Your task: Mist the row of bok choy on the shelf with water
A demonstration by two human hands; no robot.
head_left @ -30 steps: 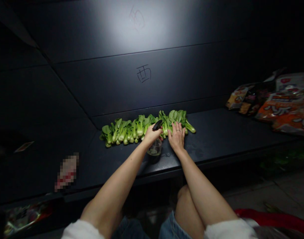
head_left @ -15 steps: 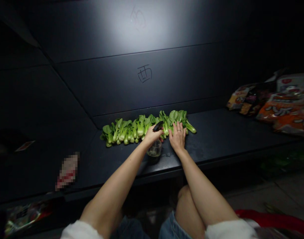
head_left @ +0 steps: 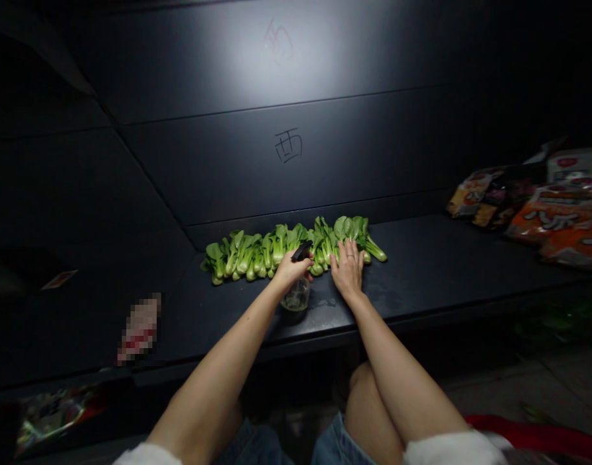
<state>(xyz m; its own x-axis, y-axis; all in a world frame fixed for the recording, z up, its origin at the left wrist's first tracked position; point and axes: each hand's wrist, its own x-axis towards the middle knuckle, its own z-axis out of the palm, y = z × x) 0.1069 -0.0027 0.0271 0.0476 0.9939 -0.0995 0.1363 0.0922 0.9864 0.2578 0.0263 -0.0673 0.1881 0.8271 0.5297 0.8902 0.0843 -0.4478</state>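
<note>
2 bare hands work at a row of bok choy (head_left: pixel 247 259), which lies side by side along the back of a dark shelf (head_left: pixel 412 268), leaves toward the rear panel (head_left: pixel 218 161) and pale stem ends toward the person. The left hand (head_left: pixel 292 268) has its grip closed around the neck of a clear spray bottle (head_left: pixel 296 297) with a black trigger head (head_left: pixel 302 250); whether the bottle's base touches the shelf I cannot tell. The right hand (head_left: pixel 348 270), a ring on 1 finger, rests palm down near the right end of the row — its grip flat and unclosed, fingertips over the stems and leaves. A handwritten character (head_left: pixel 288 145) marks the panel above. Packaged bags (head_left: pixel 557 216), several of them orange, sit well apart on the right; a pixelated patch (head_left: pixel 141 329) and a small card (head_left: pixel 59 279) show on the left.
</note>
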